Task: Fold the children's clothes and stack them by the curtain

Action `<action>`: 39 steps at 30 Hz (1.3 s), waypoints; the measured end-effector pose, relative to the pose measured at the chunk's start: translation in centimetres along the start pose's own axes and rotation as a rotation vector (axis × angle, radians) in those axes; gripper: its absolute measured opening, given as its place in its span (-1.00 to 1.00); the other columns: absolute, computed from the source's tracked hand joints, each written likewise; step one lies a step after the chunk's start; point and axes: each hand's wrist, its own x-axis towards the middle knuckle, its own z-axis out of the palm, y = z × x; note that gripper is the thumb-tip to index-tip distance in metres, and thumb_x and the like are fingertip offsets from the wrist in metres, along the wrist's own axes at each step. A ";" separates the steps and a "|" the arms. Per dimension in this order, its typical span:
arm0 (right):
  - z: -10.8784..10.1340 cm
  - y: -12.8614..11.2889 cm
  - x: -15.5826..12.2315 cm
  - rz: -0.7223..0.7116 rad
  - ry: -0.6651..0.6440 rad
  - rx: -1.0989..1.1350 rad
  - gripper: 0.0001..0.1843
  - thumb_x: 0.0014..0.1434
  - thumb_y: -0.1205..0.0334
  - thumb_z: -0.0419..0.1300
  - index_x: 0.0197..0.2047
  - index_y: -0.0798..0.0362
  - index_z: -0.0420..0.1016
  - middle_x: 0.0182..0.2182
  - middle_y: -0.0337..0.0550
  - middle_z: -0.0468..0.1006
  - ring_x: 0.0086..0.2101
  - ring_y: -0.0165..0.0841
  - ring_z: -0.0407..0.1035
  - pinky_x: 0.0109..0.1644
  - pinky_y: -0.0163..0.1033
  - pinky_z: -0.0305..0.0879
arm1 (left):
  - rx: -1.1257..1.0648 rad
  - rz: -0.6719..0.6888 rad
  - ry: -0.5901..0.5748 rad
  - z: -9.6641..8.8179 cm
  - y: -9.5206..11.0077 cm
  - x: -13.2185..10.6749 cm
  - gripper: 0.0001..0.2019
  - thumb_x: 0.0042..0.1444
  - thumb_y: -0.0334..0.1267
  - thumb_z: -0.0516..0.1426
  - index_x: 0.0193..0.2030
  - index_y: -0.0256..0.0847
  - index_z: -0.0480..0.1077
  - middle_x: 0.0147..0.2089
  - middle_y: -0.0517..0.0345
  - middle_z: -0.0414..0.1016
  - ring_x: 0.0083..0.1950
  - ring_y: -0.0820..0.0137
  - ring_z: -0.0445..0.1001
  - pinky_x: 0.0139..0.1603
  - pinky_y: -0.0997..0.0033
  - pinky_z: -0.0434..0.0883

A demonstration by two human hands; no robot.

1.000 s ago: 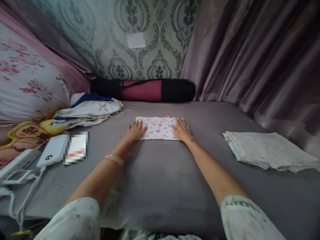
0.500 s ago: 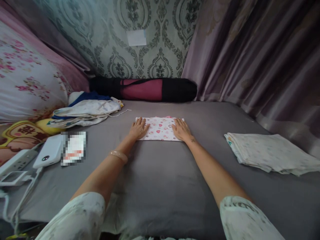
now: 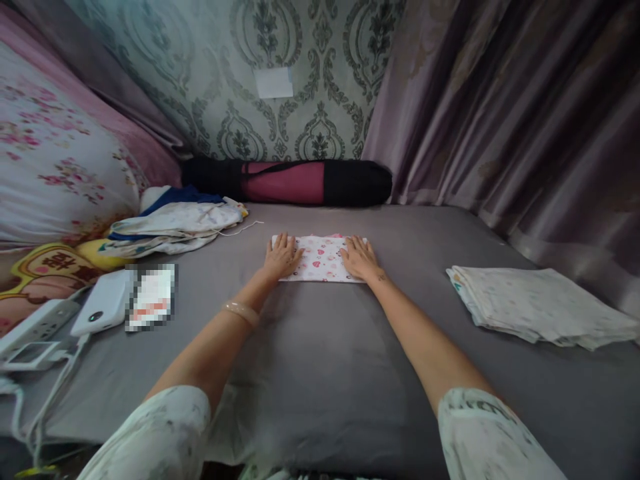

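A small folded white cloth with pink hearts [image 3: 323, 259] lies flat on the grey bed sheet [image 3: 320, 360], far out in front of me. My left hand [image 3: 282, 256] lies flat on its left end, fingers stretched out. My right hand [image 3: 359, 257] presses flat on its right end, fingers also spread. Neither hand grips anything. A pale bangle [image 3: 241, 312] sits on my left forearm.
A folded pale cloth stack [image 3: 540, 305] lies at the right. A heap of unfolded clothes [image 3: 175, 227] lies at the left by a floral pillow [image 3: 60, 167]. A white power bank [image 3: 103, 311], a power strip [image 3: 35, 327] and cables sit at the left edge. A dark rolled bag [image 3: 287, 181] lines the wall.
Both hands have slid a little inward along the heart cloth, the left one most. The cloth stays in place.
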 end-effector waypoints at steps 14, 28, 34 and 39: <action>1.9 -1.9 -0.4 0.014 0.095 0.016 -0.41 0.36 0.07 -0.24 0.34 0.17 0.12 0.35 0.08 0.05 0.31 -0.12 -0.09 0.34 0.10 -0.25 | 0.008 0.047 0.041 1.4 2.3 -1.0 -0.43 0.32 0.02 -0.23 0.35 -0.24 0.11 0.43 -0.09 0.03 0.43 0.07 -0.06 0.37 -0.06 -0.08; 1.3 -4.6 0.3 -0.064 0.072 0.063 -0.44 0.35 0.16 -0.19 0.34 0.20 0.11 0.36 0.07 0.02 0.33 -0.15 -0.17 0.35 0.11 -0.31 | -0.003 0.132 0.043 1.4 4.5 -0.3 -0.45 0.34 -0.10 -0.24 0.37 -0.33 0.07 0.44 -0.11 -0.01 0.45 0.10 -0.10 0.39 -0.07 -0.12; 2.2 -5.2 0.3 -0.071 0.064 0.068 -0.44 0.35 0.16 -0.22 0.35 0.17 0.11 0.35 0.03 0.05 0.32 -0.18 -0.12 0.35 0.08 -0.28 | -0.006 0.140 0.011 2.1 4.8 -0.3 -0.46 0.34 -0.14 -0.27 0.38 -0.31 0.07 0.43 -0.09 0.01 0.43 0.12 -0.02 0.39 -0.07 -0.12; 2.4 -5.1 0.4 -0.066 0.051 0.059 -0.43 0.35 0.16 -0.23 0.35 0.17 0.10 0.36 0.02 0.04 0.33 -0.17 -0.13 0.35 0.08 -0.28 | -0.009 0.143 0.022 2.1 4.7 -0.3 -0.45 0.34 -0.14 -0.26 0.38 -0.31 0.07 0.43 -0.10 0.01 0.43 0.12 -0.03 0.39 -0.06 -0.12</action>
